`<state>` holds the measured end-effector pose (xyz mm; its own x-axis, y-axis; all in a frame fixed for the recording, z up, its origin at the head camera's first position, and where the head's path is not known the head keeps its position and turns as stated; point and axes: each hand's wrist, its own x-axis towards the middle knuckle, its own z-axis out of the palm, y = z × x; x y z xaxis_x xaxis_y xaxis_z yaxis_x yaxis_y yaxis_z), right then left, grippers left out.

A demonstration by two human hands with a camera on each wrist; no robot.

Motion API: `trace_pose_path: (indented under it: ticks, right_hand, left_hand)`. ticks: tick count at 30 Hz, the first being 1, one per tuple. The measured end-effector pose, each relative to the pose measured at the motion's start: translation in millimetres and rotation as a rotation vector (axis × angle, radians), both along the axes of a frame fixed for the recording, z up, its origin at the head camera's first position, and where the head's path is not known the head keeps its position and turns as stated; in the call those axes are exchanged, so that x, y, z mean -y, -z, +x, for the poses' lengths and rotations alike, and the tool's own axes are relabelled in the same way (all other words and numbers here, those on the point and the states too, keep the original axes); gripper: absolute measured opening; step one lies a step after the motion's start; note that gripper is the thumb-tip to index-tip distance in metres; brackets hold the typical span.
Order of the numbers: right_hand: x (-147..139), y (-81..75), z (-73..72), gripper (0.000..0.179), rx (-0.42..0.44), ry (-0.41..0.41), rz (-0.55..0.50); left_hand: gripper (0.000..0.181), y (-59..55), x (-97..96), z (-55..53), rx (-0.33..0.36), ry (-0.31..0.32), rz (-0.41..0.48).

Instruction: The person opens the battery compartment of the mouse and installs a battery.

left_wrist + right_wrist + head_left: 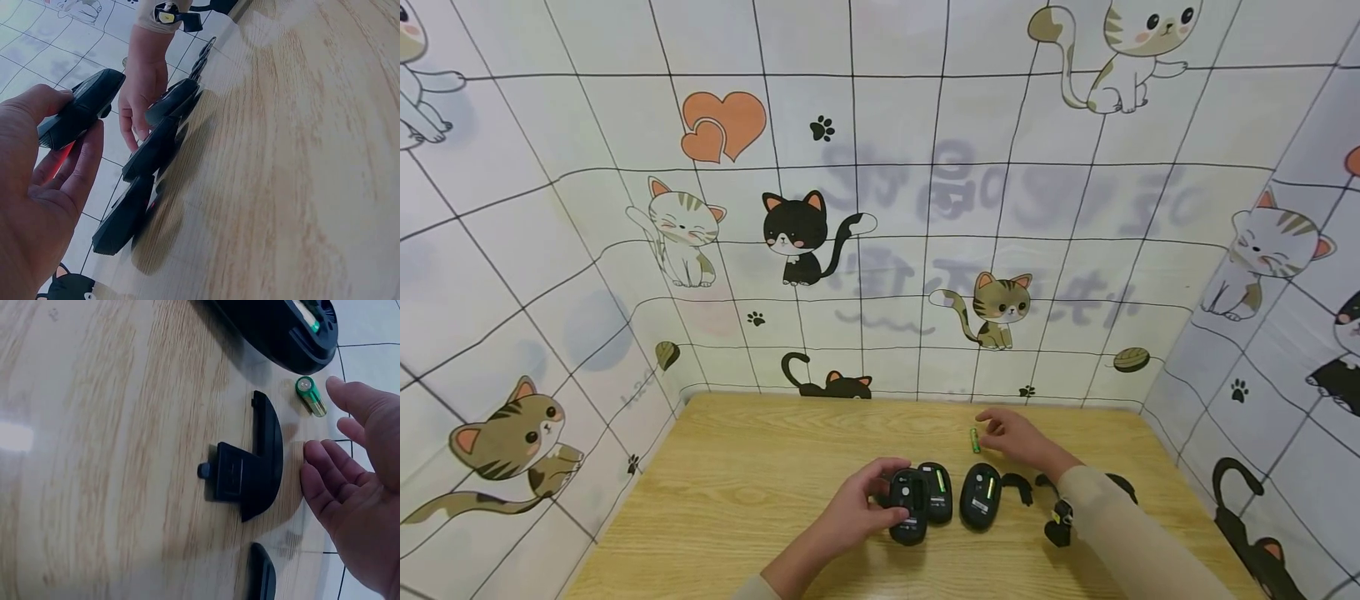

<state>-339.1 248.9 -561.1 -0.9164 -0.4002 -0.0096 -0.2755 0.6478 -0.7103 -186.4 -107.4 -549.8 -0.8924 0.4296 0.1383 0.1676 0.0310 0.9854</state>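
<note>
My left hand (868, 500) grips a black computer mouse (907, 506) by its sides, underside up, raised above the table in the left wrist view. The slot in its underside looks dark. Beyond it lie two more upturned mice, one partly covered (937, 492) and one in full sight (980, 497), each with a green battery in its slot. My right hand (1018, 437) hovers by a loose green battery (975, 440), fingers loosely bent with nothing between them. In the right wrist view, a gap separates the thumb from that battery (310, 395).
A black battery cover (259, 465) lies on the wooden table (760, 467), and part of another cover (262, 575) shows nearby. Three mice rest in a row in the left wrist view, the nearest mouse (125, 215) lowest. A cat-printed cloth wall (895, 250) stands behind.
</note>
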Motion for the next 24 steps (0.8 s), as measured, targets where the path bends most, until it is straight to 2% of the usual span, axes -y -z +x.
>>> trace_pose_path:
  ticks: [11,24]
  right_hand:
    - [3,11.4,-9.3,0.049,0.022,-0.028,0.011]
    - [6,3.3,-6.6,0.041,0.015,-0.076,0.043]
  left_hand:
    - [0.064,4.1,-1.1,-2.3,-0.006,-0.006,-0.019]
    - [0.062,5.4,-0.7,-2.9,-0.008,-0.006,-0.02]
